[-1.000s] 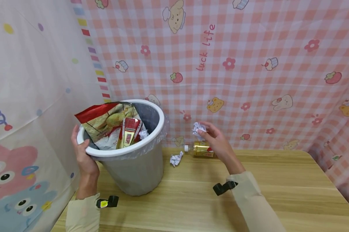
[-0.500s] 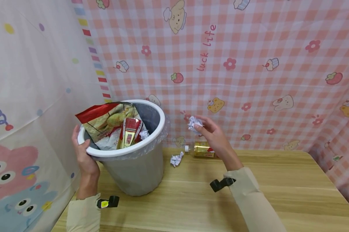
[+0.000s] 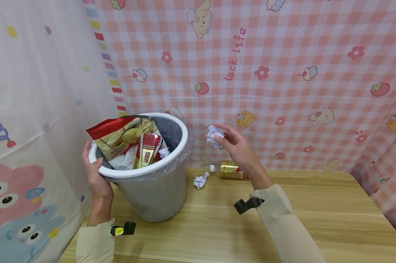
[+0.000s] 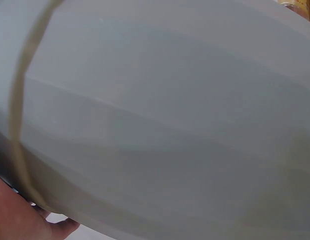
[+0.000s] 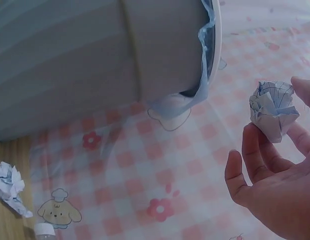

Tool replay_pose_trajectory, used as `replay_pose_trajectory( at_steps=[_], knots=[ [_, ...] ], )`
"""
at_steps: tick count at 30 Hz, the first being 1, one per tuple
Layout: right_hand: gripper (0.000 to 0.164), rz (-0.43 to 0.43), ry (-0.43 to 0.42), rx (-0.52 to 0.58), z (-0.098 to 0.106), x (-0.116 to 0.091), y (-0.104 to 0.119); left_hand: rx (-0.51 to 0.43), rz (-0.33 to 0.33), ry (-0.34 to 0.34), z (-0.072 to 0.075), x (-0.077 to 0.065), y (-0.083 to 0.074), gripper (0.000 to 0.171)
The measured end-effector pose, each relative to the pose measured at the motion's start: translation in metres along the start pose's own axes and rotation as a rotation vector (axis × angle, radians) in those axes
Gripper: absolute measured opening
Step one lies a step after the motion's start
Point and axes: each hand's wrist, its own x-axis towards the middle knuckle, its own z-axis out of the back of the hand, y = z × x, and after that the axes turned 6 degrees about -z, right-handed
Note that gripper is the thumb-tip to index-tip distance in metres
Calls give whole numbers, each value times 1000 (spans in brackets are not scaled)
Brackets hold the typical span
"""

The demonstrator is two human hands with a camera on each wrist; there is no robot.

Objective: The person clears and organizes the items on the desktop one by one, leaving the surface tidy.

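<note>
My left hand point(image 3: 97, 179) grips the white rim of a grey trash can point(image 3: 155, 201), thumb over the edge. In the left wrist view the can's wall fills nearly everything. Inside the can, lined with clear plastic, lie a red-topped snack bag point(image 3: 115, 146), a red-and-gold package point(image 3: 148, 149) and a crumpled paper ball point(image 3: 163, 152). To the right of the can, my right hand point(image 3: 240, 146) pinches another crumpled paper ball point(image 3: 215, 136) between thumb and fingers, raised above the table. The right wrist view shows printed lines on this paper ball point(image 5: 273, 112).
One more crumpled paper ball point(image 3: 201, 180) lies on the wooden table point(image 3: 283, 219), right of the can. Behind it, a white-capped bottle with golden contents point(image 3: 230, 170) lies on its side by the pink checked cloth point(image 3: 300, 109). A white printed cloth point(image 3: 36, 91) hangs at the left.
My right hand has moved left and slightly up with the paper ball, closer to the trash can. My left hand and the can have stayed in place.
</note>
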Motion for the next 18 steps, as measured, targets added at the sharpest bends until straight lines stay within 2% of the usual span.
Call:
replay_pose_trajectory(
  at_steps=[9, 18],
  knots=[
    [44, 58, 44, 49, -14, 4, 13, -13, -3, -20, -1, 0, 0, 63],
    [44, 75, 55, 36, -24, 7, 24, -28, -10, -26, -2, 0, 1, 63]
  ],
)
